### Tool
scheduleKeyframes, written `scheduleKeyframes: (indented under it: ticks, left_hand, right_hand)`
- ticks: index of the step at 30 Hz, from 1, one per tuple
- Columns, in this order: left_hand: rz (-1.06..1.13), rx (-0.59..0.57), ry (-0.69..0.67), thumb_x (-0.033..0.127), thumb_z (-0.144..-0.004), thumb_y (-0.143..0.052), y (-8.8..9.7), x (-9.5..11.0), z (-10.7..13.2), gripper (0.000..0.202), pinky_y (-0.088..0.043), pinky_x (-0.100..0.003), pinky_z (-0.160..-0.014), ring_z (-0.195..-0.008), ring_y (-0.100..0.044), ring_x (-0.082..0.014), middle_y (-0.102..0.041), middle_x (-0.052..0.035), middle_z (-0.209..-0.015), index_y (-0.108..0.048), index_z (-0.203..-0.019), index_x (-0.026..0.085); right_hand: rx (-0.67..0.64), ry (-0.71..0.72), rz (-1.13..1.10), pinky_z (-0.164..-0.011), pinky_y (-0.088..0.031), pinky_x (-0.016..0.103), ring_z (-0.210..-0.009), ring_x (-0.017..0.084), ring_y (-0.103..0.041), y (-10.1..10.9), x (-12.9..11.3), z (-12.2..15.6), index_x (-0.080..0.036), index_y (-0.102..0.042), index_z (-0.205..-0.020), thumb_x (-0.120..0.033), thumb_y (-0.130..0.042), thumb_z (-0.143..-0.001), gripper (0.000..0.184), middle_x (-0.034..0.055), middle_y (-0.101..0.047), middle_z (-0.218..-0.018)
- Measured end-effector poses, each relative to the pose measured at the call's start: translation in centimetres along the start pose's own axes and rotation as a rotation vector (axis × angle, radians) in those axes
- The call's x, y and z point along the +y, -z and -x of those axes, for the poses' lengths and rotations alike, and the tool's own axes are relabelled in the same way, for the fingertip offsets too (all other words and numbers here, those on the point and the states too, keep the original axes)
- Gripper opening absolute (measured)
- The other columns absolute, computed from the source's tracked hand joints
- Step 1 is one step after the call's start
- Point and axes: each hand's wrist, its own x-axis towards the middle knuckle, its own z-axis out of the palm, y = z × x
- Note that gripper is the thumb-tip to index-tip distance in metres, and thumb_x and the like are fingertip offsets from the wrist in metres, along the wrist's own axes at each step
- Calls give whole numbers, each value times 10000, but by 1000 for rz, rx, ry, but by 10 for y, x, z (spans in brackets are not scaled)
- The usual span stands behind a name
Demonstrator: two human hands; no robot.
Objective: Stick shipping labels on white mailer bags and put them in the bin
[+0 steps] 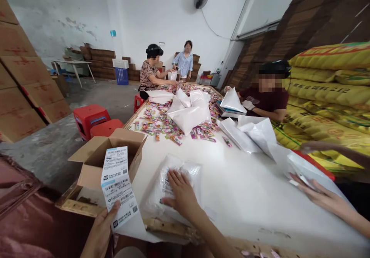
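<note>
My left hand [101, 227] is closed on a folded strip of white shipping labels [118, 184], held upright at the table's near left corner. My right hand [180, 193] lies flat with fingers spread on a white padded mailer bag [170, 184] that rests on the white table [243, 188]. A label shows on the bag under my fingers. An open cardboard box [115, 150] stands just behind the label strip.
A co-worker's hand [320, 197] reaches in from the right onto white bags [251, 132]. Colourful small packets [162, 123] and more white bags [190, 113] cover the far table. Three people sit or stand there. Red stools [91, 117] are on the left, yellow sacks [332, 92] on the right.
</note>
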Motion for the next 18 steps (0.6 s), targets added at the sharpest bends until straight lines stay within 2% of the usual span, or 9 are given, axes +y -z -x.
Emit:
scheduleKeyframes:
  ticks: [2, 5, 11, 18]
  left_hand:
    - [-1, 2, -7, 103, -854, -567, 0, -1, -1, 212, -596, -335, -754, -867, -715, -254, -762, -100, -808, -624, -1057, 76]
    - [4, -10, 13, 114, -849, -579, 0, -5, -2, 216, -595, -342, -762, -873, -714, -260, -762, -97, -801, -624, -1057, 76]
    - [14, -37, 19, 163, -797, -662, 6, -12, -4, 201, -593, -296, -763, -884, -712, -252, -765, -78, -864, -651, -993, 122]
    - [28, -156, 35, 315, -596, -841, 20, -24, -13, 413, -592, -363, -781, -964, -683, -329, -761, -101, -899, -689, -931, 127]
  right_hand:
    - [-10, 10, 53, -1186, -50, 479, -1442, 282, -126, -10, 1, 2, -131, -219, -1488, -642, -629, -719, 1011, 87, -156, -1557]
    - [-24, -4, 98, -1182, -5, 484, -1450, 290, -48, -18, 0, 3, -132, -138, -1503, -708, -617, -666, 1123, 75, -61, -1569]
    - [-20, -22, 87, -1180, 24, 472, -1450, 285, -44, -18, -4, 2, -117, -145, -1500, -717, -599, -658, 1130, 80, -65, -1567]
    - [17, -32, 116, -1169, 69, 488, -1447, 302, 3, -23, -4, 5, -132, -145, -1501, -738, -625, -627, 1167, 102, -9, -1559]
